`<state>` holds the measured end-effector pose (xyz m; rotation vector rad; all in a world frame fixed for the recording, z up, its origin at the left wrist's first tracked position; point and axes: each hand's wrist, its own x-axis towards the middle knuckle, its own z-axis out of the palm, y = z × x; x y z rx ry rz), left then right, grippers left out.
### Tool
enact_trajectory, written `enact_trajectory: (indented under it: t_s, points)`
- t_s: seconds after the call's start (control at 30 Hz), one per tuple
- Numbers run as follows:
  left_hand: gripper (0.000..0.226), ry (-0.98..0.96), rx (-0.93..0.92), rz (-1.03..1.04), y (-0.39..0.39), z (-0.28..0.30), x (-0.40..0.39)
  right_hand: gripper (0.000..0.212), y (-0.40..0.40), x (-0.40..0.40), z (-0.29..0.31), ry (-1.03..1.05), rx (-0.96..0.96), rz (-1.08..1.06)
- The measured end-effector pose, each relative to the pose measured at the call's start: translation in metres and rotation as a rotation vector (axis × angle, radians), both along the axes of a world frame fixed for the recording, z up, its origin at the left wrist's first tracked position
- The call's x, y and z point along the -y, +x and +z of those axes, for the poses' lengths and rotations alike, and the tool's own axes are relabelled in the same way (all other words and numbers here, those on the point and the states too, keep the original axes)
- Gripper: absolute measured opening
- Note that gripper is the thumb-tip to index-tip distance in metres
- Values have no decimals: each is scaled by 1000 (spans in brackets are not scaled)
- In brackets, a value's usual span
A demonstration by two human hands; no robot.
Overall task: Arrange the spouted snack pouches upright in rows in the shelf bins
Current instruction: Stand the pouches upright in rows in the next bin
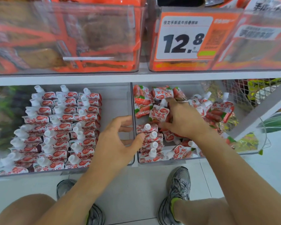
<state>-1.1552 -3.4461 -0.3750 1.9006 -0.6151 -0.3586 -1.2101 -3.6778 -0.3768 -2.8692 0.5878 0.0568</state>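
Head view is looking down on two clear bins side by side on the lower shelf. The left bin point(115, 98) is holding red-and-white spouted pouches point(62, 127) standing upright in three neat rows, white caps up, with a bare strip along its right side. The right bin point(169, 160) is holding a short upright row of pouches point(150, 143) along its left wall, and beyond it a loose jumble of pouches point(216, 111) lying at all angles. The left hand point(115, 143) is hanging over the divider between the bins, fingers spread wide and curled, thumb tip touching the short row, gripping nothing. The right hand point(183, 120) is reaching into the jumble, fingers closing around one pouch point(159, 113) that is showing its printed face. Above, an orange price tag point(185, 37) is reading 12.8 on the upper bin.
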Motion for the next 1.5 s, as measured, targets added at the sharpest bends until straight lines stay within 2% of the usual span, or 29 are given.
enact_trajectory:
  t_s: [0.1,0.23,0.33,0.37,0.43,0.53,0.67,0.77,0.83,0.9,0.93,1.03,1.07,1.17,1.2,1.3,1.37,1.5]
  points:
    - [47,-4,-6,9,-1,0,1,72,7,-1,-7,57,148,-19]
    - [45,2,-15,5,-1,-1,1,39,7,5,6,184,232,17]
    - [49,15,-6,-8,1,-2,0,41,7,8,19,300,478,-29]
    - [51,11,-5,-10,1,-2,-1,37,11,6,19,344,483,18]
    - [53,7,-12,-11,1,-1,-1,26,19,-1,6,378,308,175]
    - [49,3,-28,-15,2,1,-2,27,29,-5,-13,400,30,251]
    - [43,-15,-59,-22,1,2,-2,34,40,-2,-5,477,-107,267]
    - [42,-29,-73,-30,2,4,-2,29,45,3,-1,473,-205,277]
    - [43,-19,-68,-31,3,4,-1,39,44,10,9,518,-269,267]
    - [45,-11,-63,-30,4,4,-2,46,44,21,21,595,-230,187]
    - [46,-8,-64,-31,3,4,-2,42,45,26,25,614,-139,128]
    - [48,4,-60,-34,3,4,-2,19,58,27,21,449,174,64]
    - [49,10,-58,-34,3,4,-2,21,64,24,15,381,188,86]
    - [49,15,-49,-33,2,4,-2,74,81,13,-9,134,98,177]
    - [49,14,-49,-30,2,4,-2,81,85,10,-16,46,84,196]
    - [48,14,-61,-17,2,5,-1,67,95,7,-25,-106,87,180]
    - [49,17,-67,-19,1,6,-1,55,93,10,-24,-71,142,178]
    - [51,57,-65,-52,5,9,-4,46,54,18,-8,182,289,176]
